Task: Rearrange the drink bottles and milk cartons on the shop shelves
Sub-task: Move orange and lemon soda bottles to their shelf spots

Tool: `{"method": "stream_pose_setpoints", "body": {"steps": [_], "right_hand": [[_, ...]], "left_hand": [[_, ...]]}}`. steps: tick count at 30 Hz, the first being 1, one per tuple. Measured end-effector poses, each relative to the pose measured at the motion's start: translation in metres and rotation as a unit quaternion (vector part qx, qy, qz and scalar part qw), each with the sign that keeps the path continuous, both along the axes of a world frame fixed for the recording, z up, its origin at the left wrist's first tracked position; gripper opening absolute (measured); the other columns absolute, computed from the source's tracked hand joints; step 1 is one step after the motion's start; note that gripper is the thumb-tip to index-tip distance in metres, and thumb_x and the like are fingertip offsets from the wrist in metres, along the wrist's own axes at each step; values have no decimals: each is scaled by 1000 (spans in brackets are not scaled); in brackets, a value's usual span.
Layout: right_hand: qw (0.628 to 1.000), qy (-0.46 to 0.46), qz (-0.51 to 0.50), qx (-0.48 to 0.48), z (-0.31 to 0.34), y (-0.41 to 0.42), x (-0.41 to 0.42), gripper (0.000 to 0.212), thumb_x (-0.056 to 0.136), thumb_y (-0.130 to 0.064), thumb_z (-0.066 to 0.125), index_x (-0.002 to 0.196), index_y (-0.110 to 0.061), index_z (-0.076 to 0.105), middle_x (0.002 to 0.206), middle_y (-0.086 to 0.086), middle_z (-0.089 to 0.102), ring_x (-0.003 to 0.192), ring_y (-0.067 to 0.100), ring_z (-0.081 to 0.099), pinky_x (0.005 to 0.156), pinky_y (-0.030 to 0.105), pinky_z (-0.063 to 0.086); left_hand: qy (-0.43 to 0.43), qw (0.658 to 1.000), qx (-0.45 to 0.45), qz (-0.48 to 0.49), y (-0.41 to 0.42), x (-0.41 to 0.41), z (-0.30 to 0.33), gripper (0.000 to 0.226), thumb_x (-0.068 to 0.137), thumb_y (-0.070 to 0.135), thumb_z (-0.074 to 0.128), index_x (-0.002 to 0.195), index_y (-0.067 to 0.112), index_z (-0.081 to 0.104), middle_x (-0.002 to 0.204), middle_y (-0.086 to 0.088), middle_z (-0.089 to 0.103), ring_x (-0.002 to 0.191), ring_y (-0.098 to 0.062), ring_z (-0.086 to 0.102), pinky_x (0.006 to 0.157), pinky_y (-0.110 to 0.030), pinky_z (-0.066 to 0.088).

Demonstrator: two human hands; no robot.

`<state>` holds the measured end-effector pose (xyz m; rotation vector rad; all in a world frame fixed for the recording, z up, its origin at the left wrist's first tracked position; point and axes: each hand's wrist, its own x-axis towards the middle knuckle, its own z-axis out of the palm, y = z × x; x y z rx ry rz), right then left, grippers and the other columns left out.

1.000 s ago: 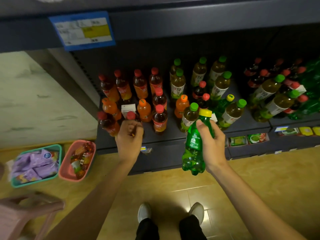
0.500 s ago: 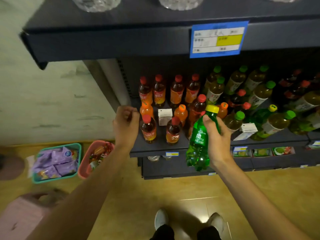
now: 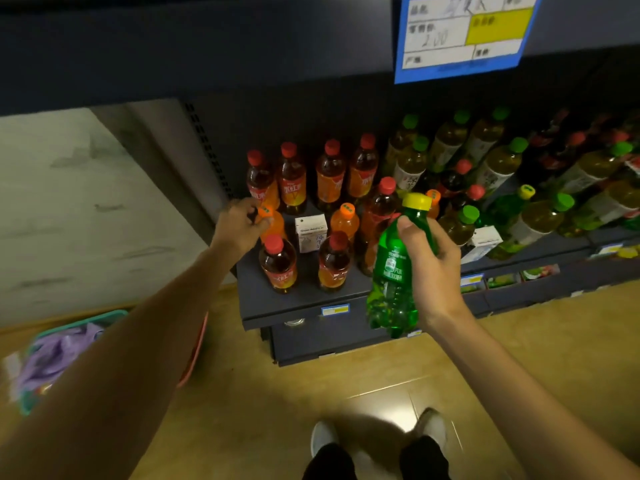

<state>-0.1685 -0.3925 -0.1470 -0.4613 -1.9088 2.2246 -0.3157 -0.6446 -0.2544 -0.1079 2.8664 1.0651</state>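
Note:
My right hand (image 3: 429, 268) grips a green soda bottle (image 3: 393, 271) with a yellow cap, held upright in front of the dark shelf (image 3: 294, 306). My left hand (image 3: 239, 226) pinches the neck of an orange-capped orange drink bottle (image 3: 273, 221) at the shelf's left end. Red-capped tea bottles (image 3: 278, 265) stand around it. A white milk carton (image 3: 310, 232) stands between them, and a second carton (image 3: 483, 239) sits further right among green-capped tea bottles (image 3: 498, 164).
A blue price tag (image 3: 464, 32) hangs on the upper shelf's edge. On the tan floor at the left sit a teal basket (image 3: 45, 358) of purple packets and a pink basket (image 3: 195, 351). A lower shelf (image 3: 505, 282) carries small boxes. My shoes (image 3: 377, 434) stand below.
The view has closed in on the shelf. My left hand went from hovering curled at the shelf's left end to pinching the orange bottle's neck. My right hand still holds the green bottle.

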Motion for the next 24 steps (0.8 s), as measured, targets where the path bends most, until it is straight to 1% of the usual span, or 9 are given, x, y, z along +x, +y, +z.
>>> {"method": "stream_pose_setpoints", "body": {"steps": [3,5,8,10,12,15,19,22,24], "right_hand": [[1000,-8,-10,5,-5,2,-3,40,74,-51,70,92,-17,66,85,2,62,85,24,60,80,41,48],[1000,-18,-15,10,-9,4,-4,48,70,-57,73,96,-17,67,91,3,62,92,29,61,87,45,48],[1000,-9,-11,14,-14,9,-3,25,78,-48,68,80,-24,63,79,5,57,78,25,55,74,42,45],[1000,-8,-18,5,-14,10,-2,17,83,-40,67,75,-25,63,73,3,55,72,23,53,69,40,43],[1000,-12,-18,2,-11,11,0,16,83,-40,67,74,-27,63,73,2,56,72,23,53,69,40,43],[1000,-11,-10,8,-2,9,1,24,80,-46,68,77,-22,63,77,5,56,76,25,53,73,42,44],[1000,-15,-3,-14,13,-3,-3,13,91,-29,67,79,-24,64,67,-9,63,70,10,61,67,27,50],[999,-9,12,-28,27,-17,-2,17,93,-25,66,92,-8,64,77,16,60,74,27,63,62,32,50],[999,-9,24,-42,32,-23,0,15,95,-24,64,88,-11,66,76,17,61,69,25,63,58,25,49]], "left_hand": [[-31,999,-7,-33,-1,-13,-17,47,82,32,77,123,12,63,120,-10,61,105,-27,60,95,-38,48],[-29,999,-23,-39,-4,-20,-31,44,81,37,76,115,12,65,115,-14,64,103,-32,62,94,-46,50],[-12,999,-41,-29,-1,-22,-37,43,86,39,72,115,8,65,112,-17,64,99,-33,61,86,-43,49],[11,998,-61,-23,-2,-17,-34,45,87,40,71,117,7,64,115,-17,64,102,-34,60,85,-43,47],[35,996,-78,-5,-7,-9,-27,43,87,39,70,116,6,65,114,-18,64,105,-36,60,85,-43,47],[60,995,-49,57,-20,4,-6,43,90,37,68,116,4,63,111,-20,63,104,-38,59,83,-43,46],[135,988,2,74,-30,26,39,42,95,28,62,127,4,52,119,-18,58,103,-29,56,79,-32,37],[180,976,68,106,-30,50,79,41,99,30,56,130,5,47,108,-7,56,94,-18,52,74,-30,39],[201,967,95,126,-32,63,98,42,100,37,51,129,7,46,106,-2,55,92,-18,54,73,-30,41]]}}
